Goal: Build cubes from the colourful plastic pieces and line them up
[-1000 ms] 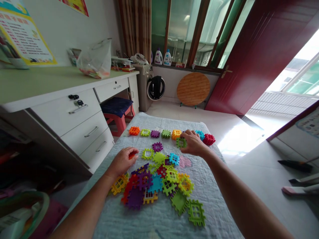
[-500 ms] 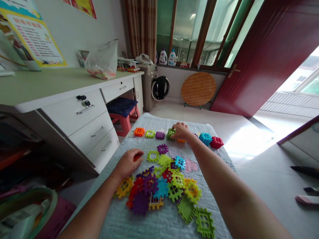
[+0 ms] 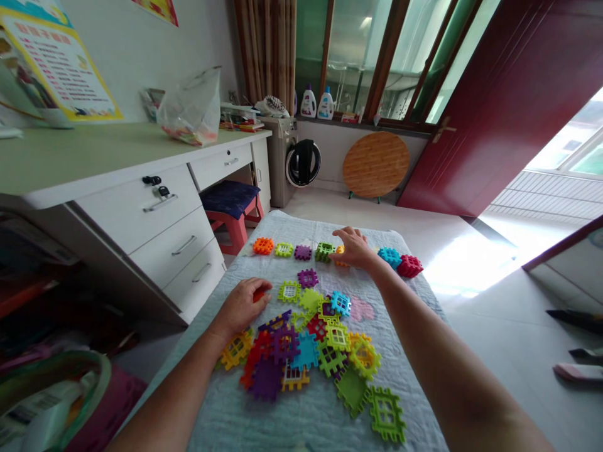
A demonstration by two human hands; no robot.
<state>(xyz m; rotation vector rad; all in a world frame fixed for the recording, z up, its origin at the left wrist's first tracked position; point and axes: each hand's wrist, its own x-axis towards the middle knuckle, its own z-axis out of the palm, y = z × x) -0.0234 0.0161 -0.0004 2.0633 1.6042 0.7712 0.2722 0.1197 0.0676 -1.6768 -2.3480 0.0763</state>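
Plastic tiles [image 3: 306, 349]; blurry poster lettering [image 3: 60, 66]

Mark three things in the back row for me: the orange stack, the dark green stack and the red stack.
Orange stack [image 3: 262, 246]: head view, middle of the stack.
Dark green stack [image 3: 325, 252]: head view, middle of its near side.
Red stack [image 3: 410, 266]: head view, middle of the stack.
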